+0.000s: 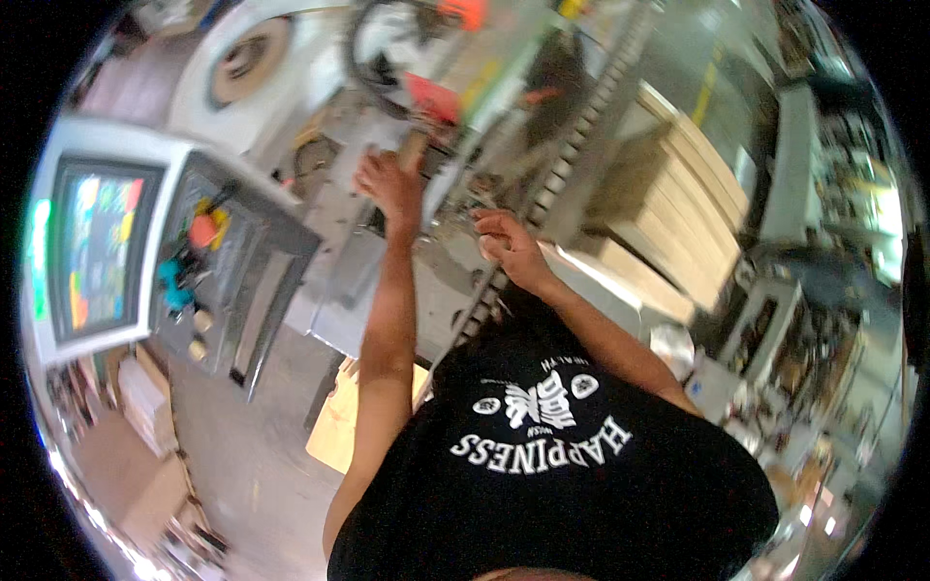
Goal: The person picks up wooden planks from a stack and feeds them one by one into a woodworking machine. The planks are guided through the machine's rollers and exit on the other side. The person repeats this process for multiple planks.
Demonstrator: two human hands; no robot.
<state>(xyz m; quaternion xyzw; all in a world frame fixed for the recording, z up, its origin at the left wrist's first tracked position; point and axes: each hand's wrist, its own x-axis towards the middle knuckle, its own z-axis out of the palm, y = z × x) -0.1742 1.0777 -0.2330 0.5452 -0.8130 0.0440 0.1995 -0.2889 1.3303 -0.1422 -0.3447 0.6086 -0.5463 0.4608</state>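
My left hand (389, 189) reaches over the grey metal bed of a machine (354, 261), its fingers spread. A short tan piece (414, 152) lies against its thumb side; blur hides whether they touch. Just beyond is a red machine part (433, 99). Lower and to the right, my right hand (511, 250) is curled, thumb near the fingertips, beside a slotted metal chain-like track (567, 160). Whatever its fingers may hold is hidden.
A control panel with a lit screen (102, 252) and coloured knobs (203, 230) stands at left. A large pale disc-shaped part (247, 68) is behind it. Stacked wooden boards (673, 208) lie right of the track. Cardboard boxes (136, 465) sit lower left.
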